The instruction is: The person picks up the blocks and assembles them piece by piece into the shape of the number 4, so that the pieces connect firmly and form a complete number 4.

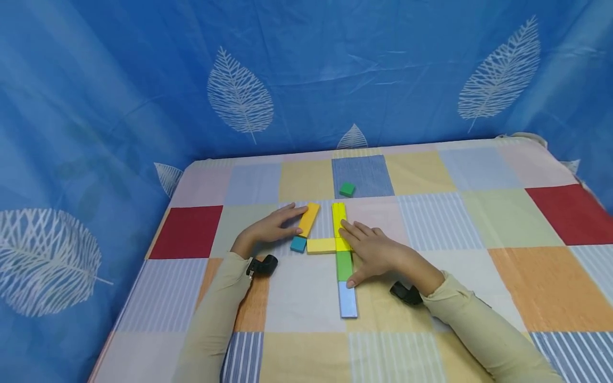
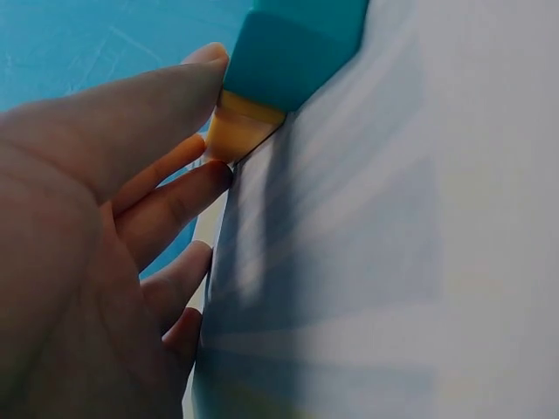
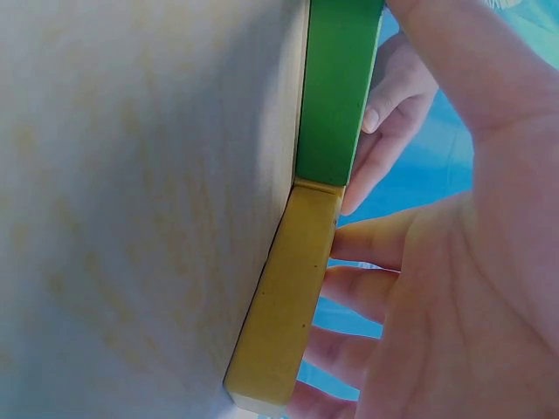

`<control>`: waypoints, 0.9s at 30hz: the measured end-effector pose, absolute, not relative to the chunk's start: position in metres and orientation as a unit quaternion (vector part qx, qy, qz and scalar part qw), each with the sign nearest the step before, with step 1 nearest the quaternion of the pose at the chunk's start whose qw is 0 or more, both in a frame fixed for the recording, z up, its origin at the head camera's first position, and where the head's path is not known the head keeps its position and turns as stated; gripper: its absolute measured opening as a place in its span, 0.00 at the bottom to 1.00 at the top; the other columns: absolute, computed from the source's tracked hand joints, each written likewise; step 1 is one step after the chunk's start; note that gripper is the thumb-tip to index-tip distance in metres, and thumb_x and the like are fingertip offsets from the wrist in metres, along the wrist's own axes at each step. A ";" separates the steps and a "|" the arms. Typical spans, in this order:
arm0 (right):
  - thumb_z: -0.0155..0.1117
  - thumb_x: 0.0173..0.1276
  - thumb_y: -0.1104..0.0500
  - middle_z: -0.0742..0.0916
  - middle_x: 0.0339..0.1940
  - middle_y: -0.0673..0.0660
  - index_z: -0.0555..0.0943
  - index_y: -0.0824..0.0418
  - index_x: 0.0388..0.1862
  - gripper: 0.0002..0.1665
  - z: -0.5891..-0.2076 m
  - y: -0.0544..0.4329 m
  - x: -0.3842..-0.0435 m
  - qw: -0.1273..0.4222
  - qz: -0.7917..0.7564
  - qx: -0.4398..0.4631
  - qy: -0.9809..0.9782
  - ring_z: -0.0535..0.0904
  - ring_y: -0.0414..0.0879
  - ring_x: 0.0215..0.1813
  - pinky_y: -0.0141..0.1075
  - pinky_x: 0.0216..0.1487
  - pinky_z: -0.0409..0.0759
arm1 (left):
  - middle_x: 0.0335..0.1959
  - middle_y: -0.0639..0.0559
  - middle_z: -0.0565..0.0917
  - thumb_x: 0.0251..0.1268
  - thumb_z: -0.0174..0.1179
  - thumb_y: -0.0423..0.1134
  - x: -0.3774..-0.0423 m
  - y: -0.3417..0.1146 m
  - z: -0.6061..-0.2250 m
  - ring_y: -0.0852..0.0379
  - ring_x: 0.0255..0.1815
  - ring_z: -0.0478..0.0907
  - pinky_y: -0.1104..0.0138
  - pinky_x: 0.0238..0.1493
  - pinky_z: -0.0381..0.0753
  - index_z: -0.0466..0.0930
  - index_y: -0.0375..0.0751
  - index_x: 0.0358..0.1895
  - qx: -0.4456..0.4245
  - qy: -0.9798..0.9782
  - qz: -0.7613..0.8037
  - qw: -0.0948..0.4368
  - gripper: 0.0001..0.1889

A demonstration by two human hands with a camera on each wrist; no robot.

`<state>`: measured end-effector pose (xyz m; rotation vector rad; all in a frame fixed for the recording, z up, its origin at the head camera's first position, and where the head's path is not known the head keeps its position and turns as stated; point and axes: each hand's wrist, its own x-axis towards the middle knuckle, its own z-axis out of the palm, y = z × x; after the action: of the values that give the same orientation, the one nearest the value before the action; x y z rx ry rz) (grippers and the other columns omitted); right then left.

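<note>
In the head view my left hand (image 1: 275, 226) touches the left side of an orange block (image 1: 309, 219) with thumb and fingertips. A small teal block (image 1: 298, 244) lies by the orange block's near end; both also show in the left wrist view. To their right, a pale yellow block (image 1: 321, 246) reaches sideways to a column of bright yellow (image 1: 338, 218), green (image 1: 344, 265) and light blue (image 1: 347, 299) blocks. My right hand (image 1: 375, 250) is spread along that column's right side, fingertips at the yellow, thumb at the light blue. Fingers partly cover the yellow.
A small green block (image 1: 347, 189) lies apart, beyond the column. The patchwork cloth (image 1: 431, 314) covers the table, and a blue leaf-patterned curtain (image 1: 383, 69) hangs behind it and at the sides.
</note>
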<state>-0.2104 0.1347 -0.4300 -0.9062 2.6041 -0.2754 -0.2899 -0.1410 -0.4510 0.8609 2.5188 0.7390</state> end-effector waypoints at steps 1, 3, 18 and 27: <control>0.64 0.42 0.27 0.47 0.75 0.63 0.47 0.65 0.72 0.70 -0.430 0.134 -0.210 0.185 -0.101 -0.321 0.923 0.43 0.63 0.73 0.61 0.65 0.51 | 0.73 0.43 0.50 0.65 0.53 0.49 -0.291 -0.141 -0.450 0.42 0.74 0.40 0.44 0.69 0.45 0.52 0.48 0.71 0.305 0.896 0.261 0.191 0.34; 0.65 0.42 0.28 0.47 0.75 0.63 0.47 0.66 0.72 0.70 -0.431 0.133 -0.209 0.187 -0.111 -0.320 0.922 0.43 0.64 0.73 0.61 0.65 0.51 | 0.73 0.42 0.50 0.64 0.53 0.49 -0.291 -0.142 -0.448 0.41 0.74 0.41 0.44 0.68 0.45 0.52 0.48 0.71 0.303 0.896 0.258 0.198 0.34; 0.65 0.41 0.27 0.48 0.75 0.58 0.47 0.61 0.73 0.70 -0.434 0.116 -0.197 0.192 -0.103 -0.304 0.927 0.44 0.59 0.74 0.58 0.66 0.52 | 0.72 0.41 0.51 0.62 0.55 0.52 -0.273 -0.159 -0.451 0.39 0.73 0.43 0.40 0.66 0.47 0.56 0.50 0.70 0.280 0.895 0.280 0.207 0.33; 0.65 0.41 0.27 0.49 0.75 0.59 0.48 0.62 0.73 0.69 -0.419 0.129 -0.200 0.187 -0.087 -0.302 0.931 0.45 0.60 0.74 0.58 0.66 0.53 | 0.72 0.41 0.53 0.61 0.55 0.53 -0.278 -0.144 -0.446 0.40 0.73 0.45 0.41 0.66 0.49 0.58 0.50 0.69 0.286 0.894 0.290 0.186 0.33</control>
<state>-0.2005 0.1290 -0.4194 -0.8496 2.6203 -0.2454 -0.2784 -0.1443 -0.4456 0.8066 2.5190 0.8161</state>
